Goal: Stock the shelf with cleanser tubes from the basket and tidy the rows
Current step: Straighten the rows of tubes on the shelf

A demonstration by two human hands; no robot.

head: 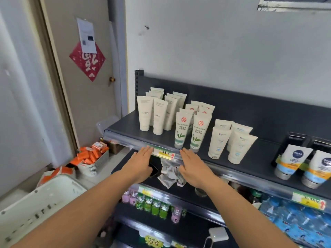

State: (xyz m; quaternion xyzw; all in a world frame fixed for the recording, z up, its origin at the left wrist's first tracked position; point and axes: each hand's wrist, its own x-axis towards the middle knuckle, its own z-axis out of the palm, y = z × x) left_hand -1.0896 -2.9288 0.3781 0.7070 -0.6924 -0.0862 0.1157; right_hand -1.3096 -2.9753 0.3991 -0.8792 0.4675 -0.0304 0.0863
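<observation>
**Flat hands at the shelf edge, tubes standing just behind**

The fingers (147, 150) of the left hand (141, 163) lie straight and pressed together, palm down, holding nothing. Their tips reach the front rail just left of the yellow price label (163, 153). The right hand (194, 167) mirrors it just right of the label, fingers also flat, closed up and empty.

Directly behind the label, on the dark shelf (125, 126), the green-leaf cleanser tubes (188, 129) stand cap-down in two files. The plain cream tubes (152, 113) stand behind and left of the label, and the blue-printed tubes (229, 140) behind and right. The white basket (35, 203) sits well below and left of the label, and no tubes show in it.

These tubes are probably light, soft-walled and smooth, and balancing on narrow caps makes them easy to topple in a chain. They are best taken low on the body near the cap, or nudged there. Pushing at the wide crimped top would tip them.
</observation>
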